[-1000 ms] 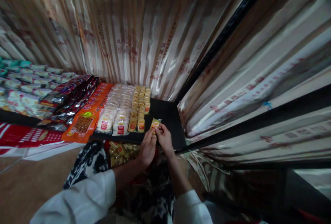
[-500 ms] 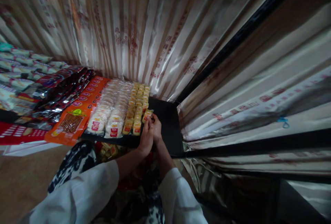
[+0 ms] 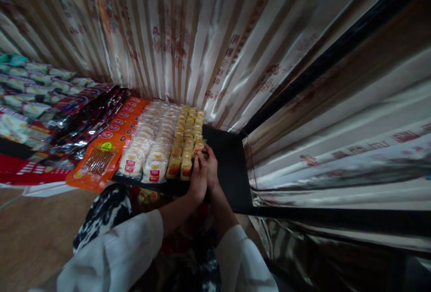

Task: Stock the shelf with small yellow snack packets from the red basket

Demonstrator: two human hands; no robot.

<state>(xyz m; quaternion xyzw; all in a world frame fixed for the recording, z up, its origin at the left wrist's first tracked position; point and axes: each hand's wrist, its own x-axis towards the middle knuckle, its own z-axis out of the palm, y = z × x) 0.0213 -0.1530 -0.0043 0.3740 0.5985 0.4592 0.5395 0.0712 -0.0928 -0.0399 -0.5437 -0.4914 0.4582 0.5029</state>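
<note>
A small yellow snack packet point(image 3: 198, 147) with a red label is pinched between my two hands, at the right side of rows of like yellow packets point(image 3: 186, 157). My left hand point(image 3: 199, 179) has its fingers closed at the packet's near end. Close beside it, my right hand point(image 3: 212, 166) is closed on the packet's right side; some fingertips are hidden. The packets lie in rows on a black shelf point(image 3: 230, 166). Left of them are two rows of round white crackers in clear wrappers point(image 3: 154, 164).
An orange bag of stick snacks point(image 3: 99, 161), dark shiny packets point(image 3: 90, 126) and white packets point(image 3: 32, 90) continue leftward. A pleated, printed curtain point(image 3: 188, 36) hangs behind the shelf. A dark bar point(image 3: 323, 58) slants down to the shelf's right corner. More golden packets point(image 3: 148, 196) sit below the shelf edge.
The view has shifted, so the shelf appears slightly farther right. Both hands have brought the held packet closer against the yellow rows.
</note>
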